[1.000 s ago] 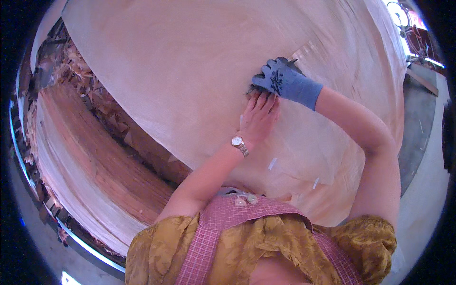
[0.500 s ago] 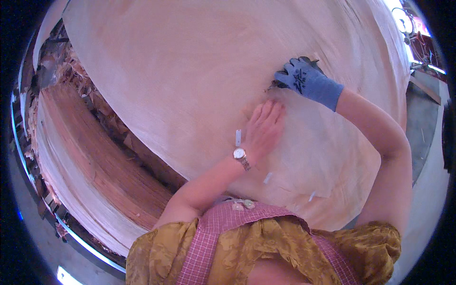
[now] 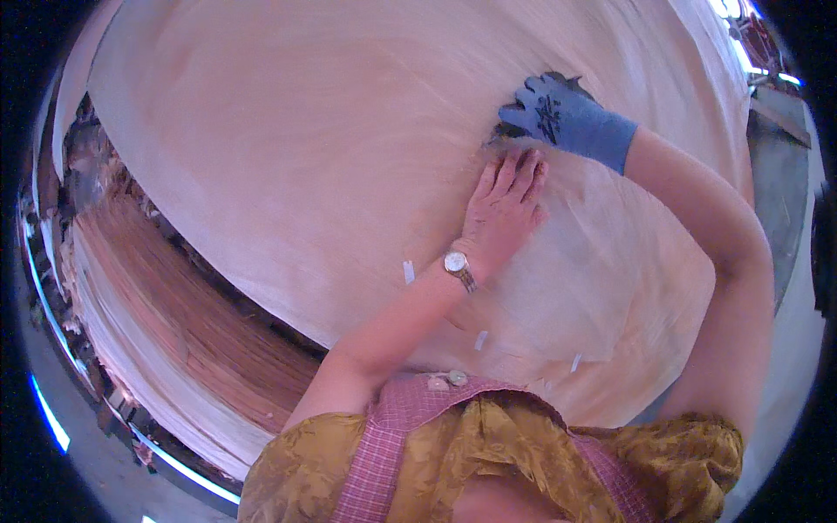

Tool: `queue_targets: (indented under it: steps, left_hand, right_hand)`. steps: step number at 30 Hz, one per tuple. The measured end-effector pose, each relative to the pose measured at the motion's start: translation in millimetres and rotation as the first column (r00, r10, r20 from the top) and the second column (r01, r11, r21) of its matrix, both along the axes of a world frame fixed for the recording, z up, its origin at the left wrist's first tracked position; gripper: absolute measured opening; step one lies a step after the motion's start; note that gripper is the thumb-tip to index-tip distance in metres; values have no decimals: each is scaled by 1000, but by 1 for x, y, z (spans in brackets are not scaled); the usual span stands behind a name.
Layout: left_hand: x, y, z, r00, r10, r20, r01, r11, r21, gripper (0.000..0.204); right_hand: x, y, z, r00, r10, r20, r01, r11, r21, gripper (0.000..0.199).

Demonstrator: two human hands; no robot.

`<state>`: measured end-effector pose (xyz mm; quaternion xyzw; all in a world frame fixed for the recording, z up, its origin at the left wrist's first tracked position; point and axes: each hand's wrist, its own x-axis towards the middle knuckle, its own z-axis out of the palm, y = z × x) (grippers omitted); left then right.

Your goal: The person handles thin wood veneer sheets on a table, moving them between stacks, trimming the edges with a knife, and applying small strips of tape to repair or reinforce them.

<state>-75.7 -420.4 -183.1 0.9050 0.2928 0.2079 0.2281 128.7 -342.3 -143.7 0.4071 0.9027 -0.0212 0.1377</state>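
Mustard-yellow cloth over a pink checked garment (image 3: pixel 392 444) fills the lower edge of the frame. Above it, the bare left hand (image 3: pixel 504 209), a wristwatch (image 3: pixel 459 267) on its wrist, lies flat with fingers spread on a pale wood veneer sheet (image 3: pixel 305 148). Just beyond, the right hand (image 3: pixel 558 113), in a blue glove, presses down at a dark tear (image 3: pixel 501 132); its fingers are curled. Small tape strips (image 3: pixel 408 272) dot the sheet. Reddish veneer stacks (image 3: pixel 166 322) lie at lower left, grey floor (image 3: pixel 776 200) at right.
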Motion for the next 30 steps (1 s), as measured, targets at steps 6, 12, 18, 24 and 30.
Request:
queue_targets:
  steps: [6,12,18,24,30]
  left_hand:
    - [9,5,-3,1000,-28,-11,28,1000,3,57]
    - [9,3,-2,998,-31,-52,30,999,-10,61]
    - [11,1,-12,1000,-28,1,28,999,20,66]
    - [20,16,2,998,32,55,-30,999,-30,81]
    - [58,56,25,988,-136,-70,130,988,-79,110]
  right_hand:
    - [64,-10,4,979,-203,32,203,979,-5,19]
    - [78,-36,28,915,-360,-181,380,921,87,15]
    - [16,-103,9,675,-718,-171,720,691,-61,16]
    - [4,-90,-14,692,-717,-81,719,695,-13,35]
    - [12,-95,-3,772,-630,-88,631,775,-11,37]
